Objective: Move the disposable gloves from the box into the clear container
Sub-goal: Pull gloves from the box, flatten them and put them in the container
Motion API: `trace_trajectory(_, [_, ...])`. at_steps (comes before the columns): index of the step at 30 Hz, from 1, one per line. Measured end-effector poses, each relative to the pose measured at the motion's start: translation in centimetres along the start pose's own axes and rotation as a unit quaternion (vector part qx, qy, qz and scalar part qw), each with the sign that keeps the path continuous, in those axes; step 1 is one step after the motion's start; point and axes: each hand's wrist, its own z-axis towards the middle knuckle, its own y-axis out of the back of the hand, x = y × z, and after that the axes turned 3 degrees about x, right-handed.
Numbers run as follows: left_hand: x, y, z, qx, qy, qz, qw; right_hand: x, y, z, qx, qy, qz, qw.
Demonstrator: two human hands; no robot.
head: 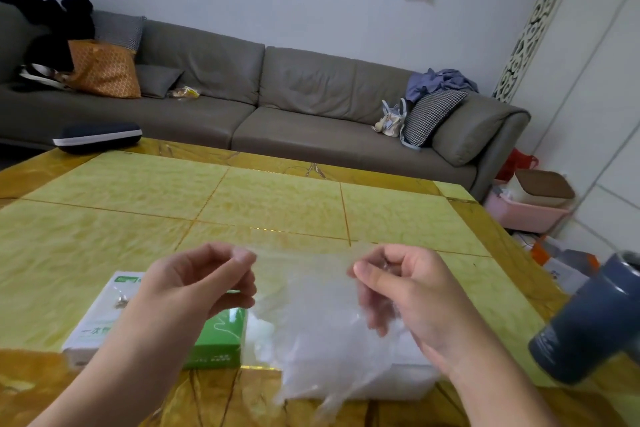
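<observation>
Disposable glove (311, 302), a thin clear plastic film, hangs stretched between both hands above the near edge of the tabletop (277, 204). The left hand (194, 284) pinches its upper left corner, thumb against curled fingers (242, 256); the right hand (398, 291) pinches the upper right corner the same way, so both sets of fingers are closed on the film. The sheet droops in front of the clear container (408, 378), which sits just right of the green-and-white glove box (214, 340), the two near enough that they may be touching.

By its look the glove weighs next to nothing and has no stiffness at all: it sags, wrinkles and will likely cling to skin or to itself, and drift with any air movement. It is probably slippery between fingertips and easy to tear if pulled hard. The cuff edge, where it is held, seems the best place to keep hold; folding or gathering it loosely should help it stay inside the container rather than springing out. How full the container is cannot be told through the film. A dark blue tumbler (595, 315) stands at the right edge.
</observation>
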Motion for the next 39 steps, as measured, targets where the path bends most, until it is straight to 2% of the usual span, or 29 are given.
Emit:
trace_trajectory(2, [-0.1, -0.3, 0.0, -0.025, -0.021, -0.001, 0.999, -0.2, 0.5, 0.1, -0.056, 0.003, 0.016, 0.998])
trace_trajectory(4, [-0.8, -1.3, -0.4, -0.032, -0.072, 0.05, 0.996, -0.7, 1.5, 0.3, -0.117, 0.004, 0.025, 0.993])
trace_trajectory(6, [-2.0, -2.9, -1.3, 0.016, -0.161, 0.149, 0.975, -1.5, 2.2, 0.6, -0.156, -0.011, 0.009, 0.988])
trace_trajectory(7, [-2.4, -4.0, -1.7, 0.056, -0.2, 0.216, 0.954, -1.9, 2.4, 0.7, -0.164, -0.021, -0.006, 0.986])
trace_trajectory(9, [-2.3, -6.6, -1.7, 0.137, -0.232, 0.38, 0.885, -2.7, 2.5, 0.8, -0.163, -0.04, -0.038, 0.985])
trace_trajectory(12, [0.7, -9.8, -0.8, 0.22, -0.166, 0.564, 0.778, -3.7, 2.7, 0.9, -0.16, -0.051, -0.125, 0.978])
trace_trajectory(14, [2.9, -10.5, -0.2, 0.246, -0.099, 0.624, 0.735, -4.3, 3.3, 0.9, -0.176, -0.042, -0.242, 0.953])
trace_trajectory(16, [4.2, -10.4, 0.4, 0.257, -0.05, 0.642, 0.721, -4.8, 4.0, 0.9, -0.184, -0.025, -0.347, 0.919])
trace_trajectory(19, [4.3, -9.8, 1.4, 0.271, -0.001, 0.643, 0.716, -5.1, 4.3, 0.8, -0.187, -0.033, -0.421, 0.887])
trace_trajectory(21, [3.8, -9.6, 2.0, 0.292, 0.02, 0.65, 0.702, -5.0, 4.4, 0.7, -0.185, -0.044, -0.458, 0.869])
trace_trajectory(27, [2.8, -10.8, 4.4, 0.351, 0.064, 0.704, 0.614, -4.0, 4.5, 0.3, -0.16, -0.089, -0.502, 0.845])
trace_trajectory(30, [3.0, -11.5, 5.1, 0.364, 0.062, 0.727, 0.579, -3.3, 4.3, -0.1, -0.146, -0.108, -0.529, 0.829])
trace_trajectory(34, [4.1, -11.8, 4.9, 0.363, 0.033, 0.746, 0.558, -2.6, 3.6, -0.7, -0.161, -0.122, -0.561, 0.803])
trace_trajectory(37, [4.8, -11.5, 4.7, 0.358, 0.009, 0.749, 0.558, -1.8, 3.0, -0.9, -0.147, -0.058, -0.57, 0.806])
trace_trajectory(39, [5.0, -11.3, 4.7, 0.356, -0.006, 0.748, 0.561, -1.1, 2.1, -1.3, -0.082, -0.007, -0.56, 0.824])
